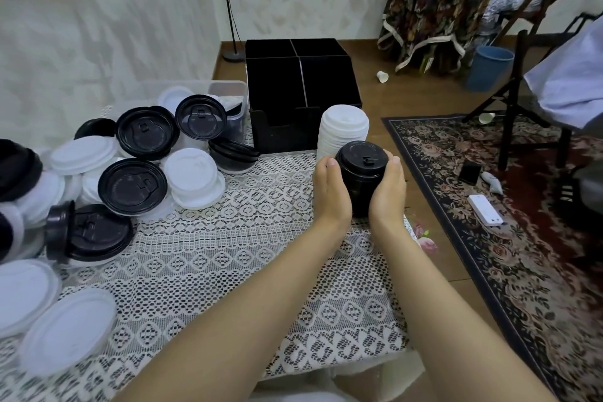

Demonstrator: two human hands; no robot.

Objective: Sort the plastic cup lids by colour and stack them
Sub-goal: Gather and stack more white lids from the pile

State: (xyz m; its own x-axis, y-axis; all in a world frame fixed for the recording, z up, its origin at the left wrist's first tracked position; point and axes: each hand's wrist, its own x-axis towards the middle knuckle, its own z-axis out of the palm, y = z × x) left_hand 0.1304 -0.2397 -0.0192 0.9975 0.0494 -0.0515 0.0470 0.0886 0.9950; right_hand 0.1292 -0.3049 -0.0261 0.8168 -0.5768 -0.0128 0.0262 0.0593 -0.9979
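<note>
A stack of black lids (362,173) stands upright near the right edge of the lace-covered table (228,271). My left hand (329,192) cups its left side and my right hand (388,192) cups its right side, fingers curled round it. Directly behind it rises a taller stack of white lids (344,132). On the left lies a loose heap of mixed black lids (132,188) and white lids (192,178), some tipped on edge.
A black compartment organiser (300,91) stands at the back of the table, with a clear plastic tub (230,98) to its left. Beyond the table's right edge is a patterned rug (489,206) with a folding chair (535,108), a blue bin (489,67) and small items.
</note>
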